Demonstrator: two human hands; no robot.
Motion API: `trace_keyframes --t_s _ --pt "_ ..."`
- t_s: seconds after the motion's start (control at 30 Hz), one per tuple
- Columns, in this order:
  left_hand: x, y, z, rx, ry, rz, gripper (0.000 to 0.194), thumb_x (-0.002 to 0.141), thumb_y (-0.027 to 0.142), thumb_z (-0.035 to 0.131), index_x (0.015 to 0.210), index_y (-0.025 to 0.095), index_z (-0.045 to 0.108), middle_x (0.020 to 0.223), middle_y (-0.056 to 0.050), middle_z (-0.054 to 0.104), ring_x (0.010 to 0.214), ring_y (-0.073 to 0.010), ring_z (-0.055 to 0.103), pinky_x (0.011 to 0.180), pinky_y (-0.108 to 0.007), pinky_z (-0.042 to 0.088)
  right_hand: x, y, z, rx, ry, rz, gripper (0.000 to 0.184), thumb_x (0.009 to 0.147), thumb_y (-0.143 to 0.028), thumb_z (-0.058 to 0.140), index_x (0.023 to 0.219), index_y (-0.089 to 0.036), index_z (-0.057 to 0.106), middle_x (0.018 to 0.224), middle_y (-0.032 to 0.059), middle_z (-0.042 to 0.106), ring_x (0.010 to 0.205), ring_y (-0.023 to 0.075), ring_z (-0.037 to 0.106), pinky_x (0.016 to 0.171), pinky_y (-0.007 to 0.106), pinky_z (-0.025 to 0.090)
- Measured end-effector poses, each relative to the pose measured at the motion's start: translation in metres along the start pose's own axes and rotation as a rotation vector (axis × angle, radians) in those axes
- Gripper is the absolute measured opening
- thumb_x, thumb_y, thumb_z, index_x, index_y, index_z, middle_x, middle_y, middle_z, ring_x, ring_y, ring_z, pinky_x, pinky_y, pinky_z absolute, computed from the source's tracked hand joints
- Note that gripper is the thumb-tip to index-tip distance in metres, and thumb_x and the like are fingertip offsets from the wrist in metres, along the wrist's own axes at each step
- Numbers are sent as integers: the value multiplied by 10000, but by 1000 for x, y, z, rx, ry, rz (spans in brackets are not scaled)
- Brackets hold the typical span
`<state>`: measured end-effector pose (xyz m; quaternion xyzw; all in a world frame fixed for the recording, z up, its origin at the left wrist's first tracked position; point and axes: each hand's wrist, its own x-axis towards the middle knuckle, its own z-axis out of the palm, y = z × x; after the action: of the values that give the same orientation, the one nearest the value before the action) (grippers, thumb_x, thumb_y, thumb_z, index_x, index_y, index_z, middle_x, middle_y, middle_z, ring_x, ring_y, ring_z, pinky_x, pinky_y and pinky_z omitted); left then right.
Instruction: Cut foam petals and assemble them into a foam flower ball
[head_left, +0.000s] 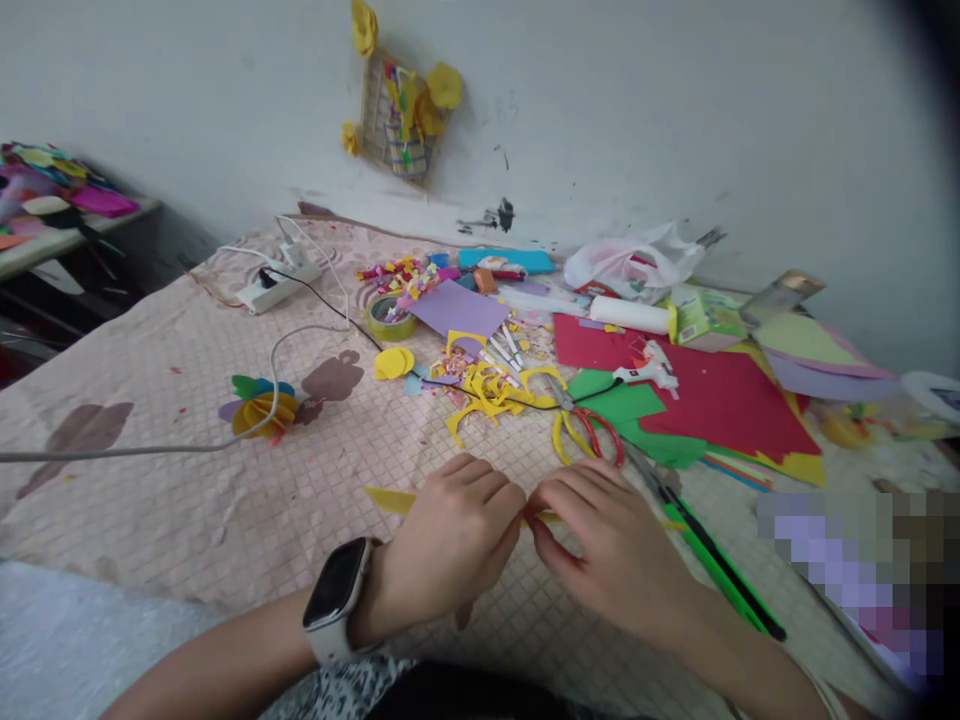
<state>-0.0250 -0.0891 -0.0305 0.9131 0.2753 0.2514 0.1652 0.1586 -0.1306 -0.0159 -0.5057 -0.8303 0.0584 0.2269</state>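
A yellow paper strip runs behind my hands, low over the table, its wider end sticking out to the left. My left hand, with a watch on its wrist, is closed on the strip, fingers curled away from view. Close beside it, almost touching, my right hand pinches the same strip between thumb and fingertips. Just beyond the right hand lie scissors with red and yellow handles. A green cutter knife rests to the right of that hand. Part of the strip is hidden by my hands.
Yellow paper scraps, a yellow circle stack, a glue gun and red sheets lie farther back. A power strip trails cables across the left side, near a colourful paper ornament. Tape sits mid-table.
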Motion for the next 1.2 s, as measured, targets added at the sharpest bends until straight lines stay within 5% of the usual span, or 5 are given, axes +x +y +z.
trace_keyframes --t_s 0.53,0.73,0.8,0.9,1.2 --pt "-31 -24 -42 14 -59 -41 166 936 131 508 802 168 597 708 -7 632 680 -169 546 647 -319 403 -73 63 -23 -112 -8 108 140 884 -114 492 794 -222 500 710 1 604 704 209 572 729 379 415" --pt "-19 -7 -31 -81 -97 22 149 945 144 493 843 165 599 763 -21 659 711 -172 567 673 -322 429 -58 28 -25 -147 -23 10 339 948 -366 544 1210 -152 560 1088 95 694 994 269 609 870 405 416" --pt "-13 1 -25 -109 -109 29 152 931 138 500 819 170 598 764 -25 657 717 -172 571 676 -318 435 -46 14 -20 -42 -57 -36 156 976 -225 489 1039 -196 629 902 22 724 833 211 632 839 371 411" --pt "-6 10 -17 -110 -108 0 128 890 122 533 783 171 583 743 -23 649 703 -173 566 651 -314 427 -36 4 -14 19 -62 -55 272 959 -95 435 829 -202 649 698 -12 683 646 174 584 743 346 402" --pt "3 13 -12 -156 -96 55 145 879 113 528 758 163 592 731 -20 644 689 -159 553 653 -303 427 -25 5 -23 -46 -114 -116 292 954 -123 438 789 -193 668 657 3 653 645 192 571 713 362 390"
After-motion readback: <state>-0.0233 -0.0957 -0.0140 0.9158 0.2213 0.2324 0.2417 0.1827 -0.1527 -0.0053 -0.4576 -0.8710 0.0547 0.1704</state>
